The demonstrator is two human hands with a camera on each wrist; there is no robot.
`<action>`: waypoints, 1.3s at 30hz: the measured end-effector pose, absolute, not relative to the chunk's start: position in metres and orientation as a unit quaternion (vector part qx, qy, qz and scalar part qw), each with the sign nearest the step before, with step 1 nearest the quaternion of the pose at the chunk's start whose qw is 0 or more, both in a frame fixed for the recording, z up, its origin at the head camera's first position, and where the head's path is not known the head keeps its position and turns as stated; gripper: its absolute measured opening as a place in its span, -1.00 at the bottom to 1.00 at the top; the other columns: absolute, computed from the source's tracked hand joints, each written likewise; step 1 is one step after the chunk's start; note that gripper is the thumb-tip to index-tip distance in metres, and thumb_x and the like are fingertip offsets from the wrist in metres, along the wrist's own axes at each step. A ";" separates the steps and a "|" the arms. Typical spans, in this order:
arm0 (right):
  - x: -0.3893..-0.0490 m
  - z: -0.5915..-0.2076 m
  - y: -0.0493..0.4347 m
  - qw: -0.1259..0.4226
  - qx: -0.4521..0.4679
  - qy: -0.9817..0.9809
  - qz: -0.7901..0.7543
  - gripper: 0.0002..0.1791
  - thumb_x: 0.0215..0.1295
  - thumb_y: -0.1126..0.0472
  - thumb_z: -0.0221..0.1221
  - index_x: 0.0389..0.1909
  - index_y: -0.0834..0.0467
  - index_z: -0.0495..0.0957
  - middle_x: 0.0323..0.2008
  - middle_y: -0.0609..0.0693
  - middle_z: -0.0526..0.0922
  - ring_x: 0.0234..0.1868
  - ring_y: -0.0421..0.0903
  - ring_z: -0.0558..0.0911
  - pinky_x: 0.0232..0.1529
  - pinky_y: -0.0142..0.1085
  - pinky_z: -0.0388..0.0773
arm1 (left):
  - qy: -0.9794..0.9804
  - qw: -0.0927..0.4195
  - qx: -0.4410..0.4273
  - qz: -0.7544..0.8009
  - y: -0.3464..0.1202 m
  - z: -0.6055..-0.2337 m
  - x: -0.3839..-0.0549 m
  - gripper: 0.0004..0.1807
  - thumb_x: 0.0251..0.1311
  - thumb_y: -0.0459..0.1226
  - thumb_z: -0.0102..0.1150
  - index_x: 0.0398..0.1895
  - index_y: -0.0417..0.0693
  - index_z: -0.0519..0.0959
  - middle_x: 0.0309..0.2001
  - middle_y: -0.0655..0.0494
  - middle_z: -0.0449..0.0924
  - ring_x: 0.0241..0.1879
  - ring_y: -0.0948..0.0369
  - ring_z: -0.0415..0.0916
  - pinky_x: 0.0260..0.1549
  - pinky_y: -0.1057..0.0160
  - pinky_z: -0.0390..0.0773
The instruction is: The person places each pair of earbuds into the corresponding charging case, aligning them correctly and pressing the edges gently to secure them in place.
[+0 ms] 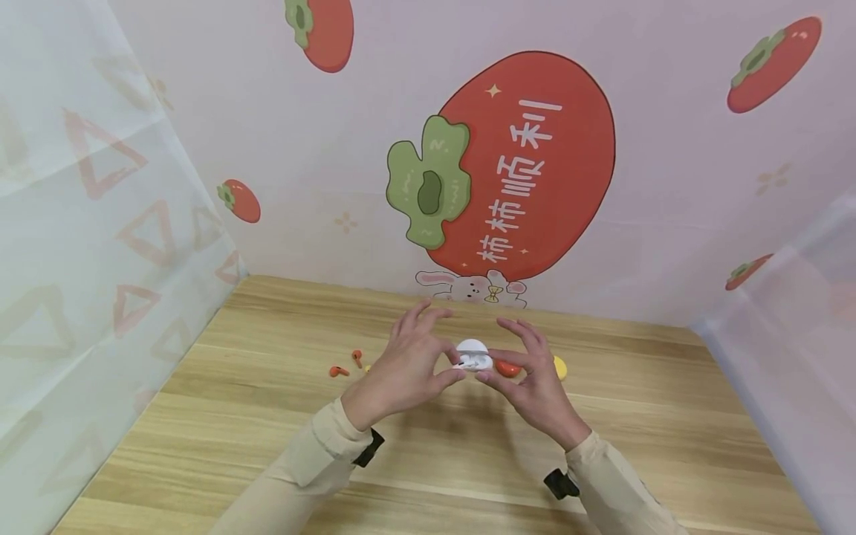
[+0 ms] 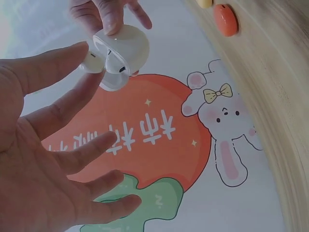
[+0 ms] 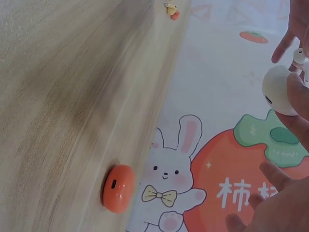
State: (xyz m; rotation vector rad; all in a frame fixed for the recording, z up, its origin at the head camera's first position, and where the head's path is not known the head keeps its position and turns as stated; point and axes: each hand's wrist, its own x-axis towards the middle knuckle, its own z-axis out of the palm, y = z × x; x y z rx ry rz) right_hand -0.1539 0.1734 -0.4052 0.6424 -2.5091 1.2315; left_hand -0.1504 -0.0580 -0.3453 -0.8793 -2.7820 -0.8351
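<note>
Pinching a white earbud, the left hand is right up by the flipped-open white case, which hangs above the table between both hands, gripped by the right hand. Orange case behind, yellow thing further right.

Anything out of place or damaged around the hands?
Nothing looks spilled or damaged. Slightly odd: two stemmed orange plastic earbuds lie loose on the wood-grain table at left, away from the glossy orange oval case. The rounded white case in the right hand looks normal.
</note>
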 end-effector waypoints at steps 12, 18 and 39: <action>-0.154 -0.404 0.174 0.120 0.204 -0.864 0.445 -0.66 0.11 0.24 0.51 -0.06 0.14 0.78 0.39 0.14 0.38 0.49 0.18 0.09 0.25 0.43 0.14 | -0.878 0.137 -0.306 -0.341 -0.061 -0.351 -0.152 -0.92 0.08 -0.22 0.52 -0.39 0.04 0.78 0.19 -0.05 0.53 0.32 -0.17 0.27 0.28 -0.24 0.24; -0.155 -0.404 0.174 0.117 0.201 -0.862 0.450 -0.66 0.11 0.22 0.51 -0.06 0.14 0.78 0.40 0.13 0.37 0.50 0.17 0.07 0.26 0.42 0.13 | -0.868 0.168 -0.305 -0.354 -0.062 -0.354 -0.152 -0.96 0.10 -0.24 0.48 -0.38 0.06 0.78 0.17 -0.02 0.52 0.27 -0.13 0.31 0.23 -0.20 0.29; -0.156 -0.404 0.172 0.101 0.191 -0.862 0.460 -0.67 0.11 0.22 0.51 -0.06 0.11 0.79 0.41 0.11 0.36 0.50 0.15 0.07 0.29 0.41 0.07 | -0.847 0.208 -0.290 -0.395 -0.064 -0.361 -0.158 -0.94 0.10 -0.27 0.44 -0.34 0.00 0.78 0.10 0.00 0.55 0.21 -0.03 0.40 0.18 -0.12 0.34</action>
